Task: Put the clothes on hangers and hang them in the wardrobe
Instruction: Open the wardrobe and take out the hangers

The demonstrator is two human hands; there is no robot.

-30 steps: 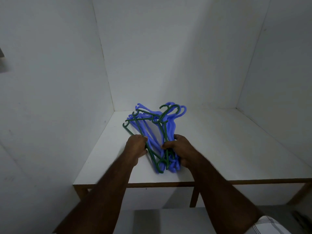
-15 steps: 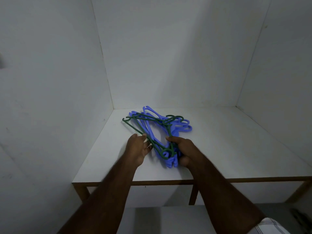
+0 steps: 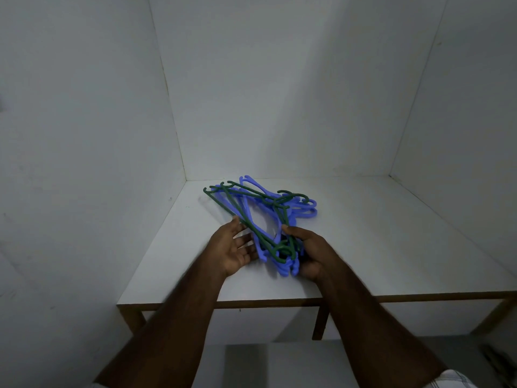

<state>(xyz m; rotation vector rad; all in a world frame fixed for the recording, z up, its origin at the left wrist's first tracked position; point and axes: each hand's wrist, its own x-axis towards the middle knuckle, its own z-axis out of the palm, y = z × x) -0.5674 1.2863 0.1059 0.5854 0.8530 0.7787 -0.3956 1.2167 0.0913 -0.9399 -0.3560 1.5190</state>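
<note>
Hangers [image 3: 260, 217], blue and dark green plastic, bunched in a tangled stack on the white surface [image 3: 377, 242], toward its left half and nearer the back wall than the front edge. Hooks pointing right and toward the back, shoulder tips fanned toward the back left corner, close to the left wall [image 3: 84, 163] but not touching it. Near end of the bundle clamped in the right hand [image 3: 310, 253], fingers curled under and thumb over the top of the stack. Left hand [image 3: 232, 250] palm up, fingers spread and relaxed, fingertips just touching the long green bar on the bundle's left side, holding nothing. Both hands set close together, with only the bundle's corner between them. Wide bare stretch of surface to the right of the hangers, running out to the right wall [image 3: 461, 121]. Narrower bare strip on the left, between the bundle and the left wall. Front edge of the surface brown and straight, just behind both forearms. Checked sleeve [image 3: 453, 380] at the lower right corner.
</note>
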